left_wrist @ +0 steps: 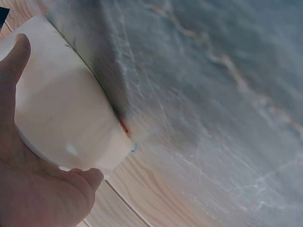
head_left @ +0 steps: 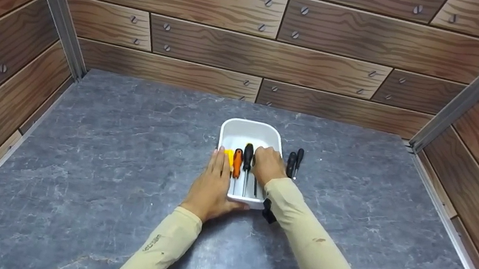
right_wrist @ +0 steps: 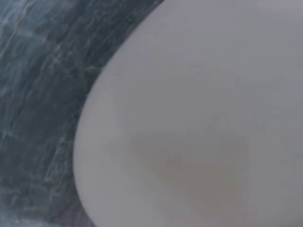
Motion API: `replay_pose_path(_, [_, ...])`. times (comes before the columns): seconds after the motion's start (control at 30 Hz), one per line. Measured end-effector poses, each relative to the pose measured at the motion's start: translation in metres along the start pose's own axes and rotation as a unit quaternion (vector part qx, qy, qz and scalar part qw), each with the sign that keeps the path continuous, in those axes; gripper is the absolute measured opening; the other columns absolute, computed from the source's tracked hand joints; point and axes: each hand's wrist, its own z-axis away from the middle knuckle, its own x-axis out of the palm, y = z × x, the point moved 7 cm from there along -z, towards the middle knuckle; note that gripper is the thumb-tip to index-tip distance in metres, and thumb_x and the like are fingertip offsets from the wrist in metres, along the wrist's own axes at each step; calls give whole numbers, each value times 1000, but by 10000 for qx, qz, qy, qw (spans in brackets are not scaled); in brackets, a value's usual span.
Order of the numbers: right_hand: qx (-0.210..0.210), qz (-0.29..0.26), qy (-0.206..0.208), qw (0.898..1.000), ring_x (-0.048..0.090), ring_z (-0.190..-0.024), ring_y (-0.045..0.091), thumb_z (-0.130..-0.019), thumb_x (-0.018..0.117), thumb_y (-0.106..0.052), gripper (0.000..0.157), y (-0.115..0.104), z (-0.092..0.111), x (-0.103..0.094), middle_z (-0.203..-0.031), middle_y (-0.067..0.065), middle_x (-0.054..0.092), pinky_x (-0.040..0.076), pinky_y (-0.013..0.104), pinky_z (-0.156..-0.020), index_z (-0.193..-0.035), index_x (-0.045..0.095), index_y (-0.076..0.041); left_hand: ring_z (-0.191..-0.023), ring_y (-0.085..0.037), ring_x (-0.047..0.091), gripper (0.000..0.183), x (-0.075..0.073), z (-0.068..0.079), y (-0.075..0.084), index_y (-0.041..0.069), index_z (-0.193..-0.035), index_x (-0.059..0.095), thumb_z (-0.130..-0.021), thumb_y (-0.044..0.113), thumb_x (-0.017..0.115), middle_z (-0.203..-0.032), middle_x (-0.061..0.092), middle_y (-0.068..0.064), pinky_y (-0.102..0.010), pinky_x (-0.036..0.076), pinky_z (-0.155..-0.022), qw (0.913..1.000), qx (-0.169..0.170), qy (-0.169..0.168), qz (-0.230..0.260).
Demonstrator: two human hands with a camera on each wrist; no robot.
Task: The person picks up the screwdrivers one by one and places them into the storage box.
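Note:
A white plastic tray (head_left: 251, 129) sits on the grey marbled table. Inside lie a yellow-handled tool (head_left: 230, 157), an orange-handled screwdriver (head_left: 237, 162) and a black-handled screwdriver (head_left: 248, 156), side by side with handles away from me. My left hand (head_left: 209, 190) grips the tray's near left corner, fingers along the left side and thumb at the near end; the left wrist view shows this hand (left_wrist: 42, 184) against the white wall. Over the tray's right part, my right hand (head_left: 269, 164) holds a screwdriver by its mostly hidden handle, its dark shaft (head_left: 255, 186) pointing toward me. The right wrist view shows only blurred tray wall (right_wrist: 189, 94).
Just right of the tray lie two small black-handled screwdrivers (head_left: 295, 160) on the table (head_left: 126, 147). Wood-patterned panels (head_left: 215, 38) enclose the back and both sides, with metal posts (head_left: 58, 13) in the corners.

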Motion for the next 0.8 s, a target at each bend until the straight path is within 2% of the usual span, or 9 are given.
replay_pose_path(0.07, [36,-91,47,9999,69,-78,47,-78,69,4,2,2,0,-4,-83,27,69,58,57,-66,-79,68,5,-149,-48,17,131,0,0,1,-17,-153,19,-73,69,78,-161,14,-36,-48,24,-121,10000,19,19,-11])
replay_pose_path(0.17, [41,-252,244,9994,69,-77,48,-82,63,2,6,7,0,-12,-83,26,69,57,58,-63,-77,66,4,-149,-47,18,131,0,0,1,-17,-153,19,-73,67,79,-161,14,-36,-48,26,-121,10000,21,43,-36])
replay_pose_path(0.3, [-115,-478,973,9940,69,-78,47,-87,62,-3,9,17,0,-32,-88,24,71,58,56,-63,-89,68,4,-150,-47,17,132,1,0,0,-17,-153,18,-72,67,80,-162,12,-35,-48,26,-121,10000,-24,21,4])
replay_pose_path(0.43, [-186,-704,1841,9802,70,-82,44,-89,65,-5,16,37,0,-51,-94,21,73,58,55,-70,-100,72,4,-150,-47,17,133,2,-1,-1,-17,-153,18,-71,68,80,-162,12,-35,-49,26,-121,10000,-23,26,-10])
replay_pose_path(0.5, [-130,-814,2138,9734,69,-83,43,-89,65,-6,16,49,2,-57,-93,20,72,57,56,-73,-99,72,4,-149,-47,18,133,1,-1,0,-17,-153,19,-71,68,80,-161,13,-36,-49,27,-121,10000,6,67,-25])
replay_pose_path(0.67, [354,-1203,2278,9656,68,-87,42,-87,67,-6,20,83,8,-55,-93,21,71,55,56,-79,-101,73,6,-149,-48,18,133,1,0,0,-17,-153,19,-71,68,80,-161,14,-36,-49,26,-121,9999,13,75,-91])
replay_pose_path(0.8, [990,-1439,1960,9649,68,-93,44,-87,68,-6,23,109,13,-44,-96,23,72,53,57,-85,-105,73,7,-150,-47,16,134,2,-1,-1,-17,-153,17,-71,69,79,-162,11,-35,-48,24,-121,10000,-35,-41,-81])
